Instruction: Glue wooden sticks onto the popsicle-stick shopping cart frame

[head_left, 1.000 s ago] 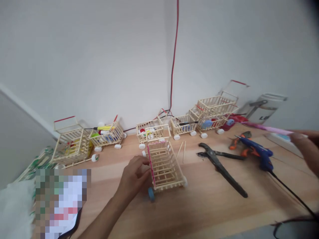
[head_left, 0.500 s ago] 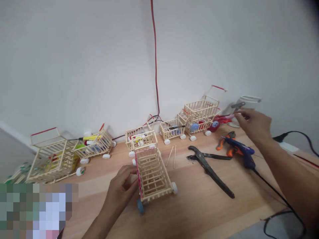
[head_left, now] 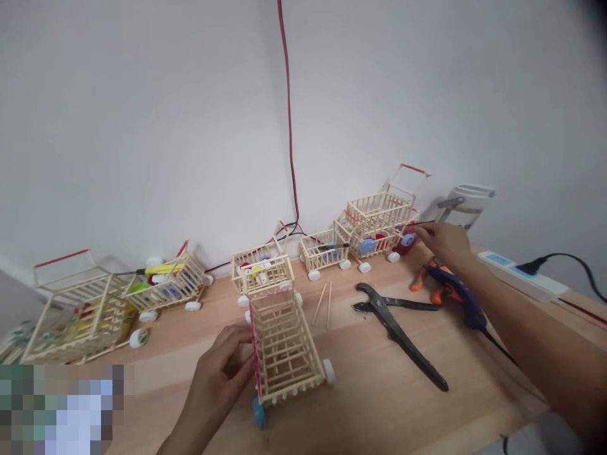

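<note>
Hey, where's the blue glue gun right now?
In the head view, the blue hot glue gun lies toward the right of the wooden table, just below the right hand, beside an orange-handled tool and right of the long black pliers.

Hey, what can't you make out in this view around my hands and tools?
Head view:
Right hand: fingers hide the thin item it pinches.
Orange-handled tool: partly hidden by the blue glue gun.
Small items in the craft-stick cart: too small to name.
Bottom-left corner: a pixelated patch blurs what lies there.
</note>
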The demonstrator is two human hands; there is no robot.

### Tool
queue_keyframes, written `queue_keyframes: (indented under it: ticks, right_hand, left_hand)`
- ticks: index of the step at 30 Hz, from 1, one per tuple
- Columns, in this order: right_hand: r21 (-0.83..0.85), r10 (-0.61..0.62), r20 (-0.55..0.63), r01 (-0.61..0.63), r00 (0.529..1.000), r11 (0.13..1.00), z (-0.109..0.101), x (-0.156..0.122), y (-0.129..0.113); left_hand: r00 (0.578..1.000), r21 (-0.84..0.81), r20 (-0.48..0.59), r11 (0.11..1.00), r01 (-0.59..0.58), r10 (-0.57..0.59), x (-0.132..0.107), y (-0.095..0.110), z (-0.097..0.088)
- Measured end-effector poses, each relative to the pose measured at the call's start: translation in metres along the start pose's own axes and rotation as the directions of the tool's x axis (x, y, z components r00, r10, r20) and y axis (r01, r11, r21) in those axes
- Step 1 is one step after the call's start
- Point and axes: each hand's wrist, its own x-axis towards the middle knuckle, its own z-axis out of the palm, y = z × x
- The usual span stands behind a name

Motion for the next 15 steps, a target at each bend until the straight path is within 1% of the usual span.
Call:
queue_keyframes:
  ticks: [3,6,8,11,15]
  right_hand:
    - [-0.124,0.048,0.113,-0.033,0.993,0.992,-0.006,0.003,0.005]
    - [-0.238,0.113,0.173,-0.070,0.978,0.969,-0.015,0.011,0.014]
    - [-0.287,0.135,0.208,-0.071,0.969,0.955,-0.022,0.021,0.019]
    - [-0.319,0.126,0.279,-0.032,0.952,0.947,-0.026,0.042,0.024]
    - [-0.304,0.078,0.387,0.048,0.919,0.951,-0.019,0.074,0.022]
  left_hand:
    - [1.000,0.007,-0.007,1.000,-0.001,0.002,0.000,-0.001,0.000]
    - [1.000,0.007,-0.002,1.000,-0.004,0.004,0.000,-0.003,0.001]
    - [1.000,0.001,0.006,1.000,0.005,-0.005,0.000,-0.006,0.001]
    - [0.999,-0.011,0.034,1.000,0.014,-0.013,-0.003,-0.015,0.002]
    - [0.995,-0.020,0.091,0.999,0.041,-0.039,-0.010,-0.029,0.003]
